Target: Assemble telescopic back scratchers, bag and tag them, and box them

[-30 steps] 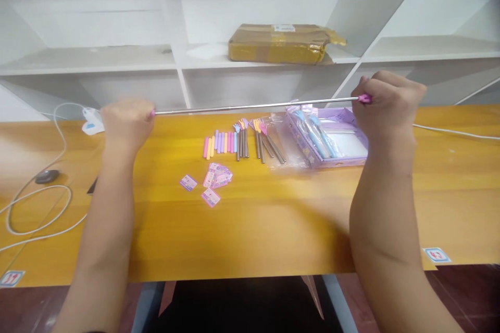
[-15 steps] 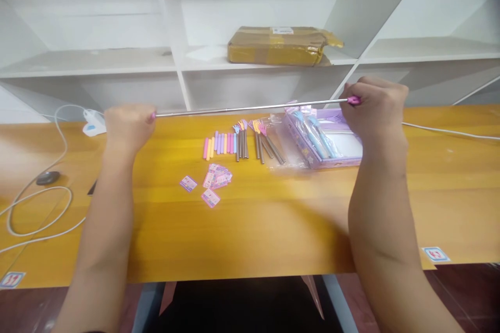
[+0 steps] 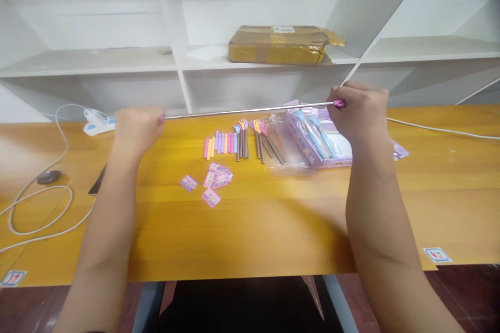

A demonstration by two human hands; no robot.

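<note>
A telescopic back scratcher (image 3: 250,110) with a thin silver rod and pink ends stretches level above the table. My left hand (image 3: 137,132) is closed round one pink end; my right hand (image 3: 360,114) grips the other, and most of both ends is hidden in the fists. Beneath the rod lie several scratchers with coloured claw heads and metal rods (image 3: 260,143). Beside them is a row of pastel handle sleeves (image 3: 219,144). Small printed cards (image 3: 217,176) are scattered nearer me. Wrapped blue scratchers (image 3: 318,138) rest in a purple box (image 3: 336,163), partly behind my right hand.
A taped cardboard box (image 3: 279,47) sits on the white shelf (image 3: 128,60) behind the table (image 3: 242,239). At the left are a power strip (image 3: 97,122), a white cable (image 3: 70,203), a dark mouse (image 3: 49,177) and a dark flat object (image 3: 97,183), partly behind my forearm.
Both hands have moved inward, the left one rightward and the right one leftward, so the rod between them is shorter. The things on the table have stayed put.
</note>
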